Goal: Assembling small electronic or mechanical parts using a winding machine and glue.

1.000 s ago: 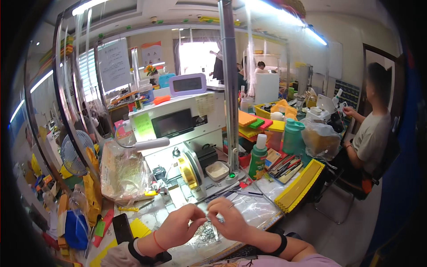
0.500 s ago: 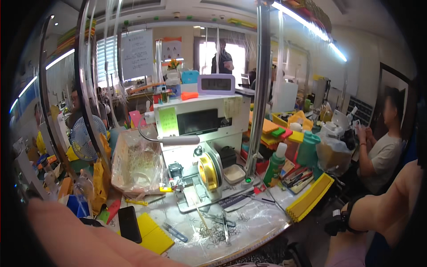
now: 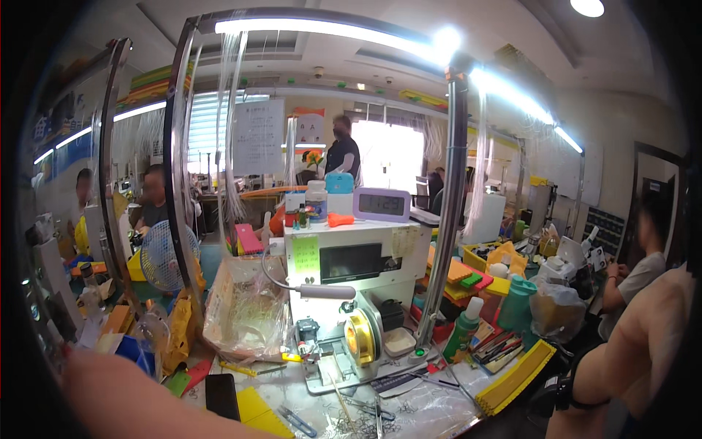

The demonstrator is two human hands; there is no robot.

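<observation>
Bare skin of my left arm or hand [image 3: 124, 399] crosses the lower left corner, very close and blurred; no fingers can be made out. At the right edge my right forearm [image 3: 632, 344] is bent, with a black strap and a small black device [image 3: 556, 395] round the wrist. The fingers of my right hand are cut off or hidden, so a grip cannot be seen. Neither arm visibly touches the bench. On it stands a white machine [image 3: 351, 256] with a gold-coloured spool [image 3: 359, 338] in front. Tweezers [image 3: 378, 417] and a blue-grey thread snipper [image 3: 297, 421] lie near the front.
A dark phone [image 3: 221, 395] and a yellow pad [image 3: 262, 414] lie front left. A plastic-lined box [image 3: 245, 314] stands left of the machine. Right of the metal post [image 3: 447, 183] are a green bottle [image 3: 463, 333] and a yellow tray [image 3: 515, 377]. Another person [image 3: 632, 271] sits at right.
My view has tilted upward, so the bench sits lower in the picture. The person by the far window appears further left. My arms stay near the lower corners.
</observation>
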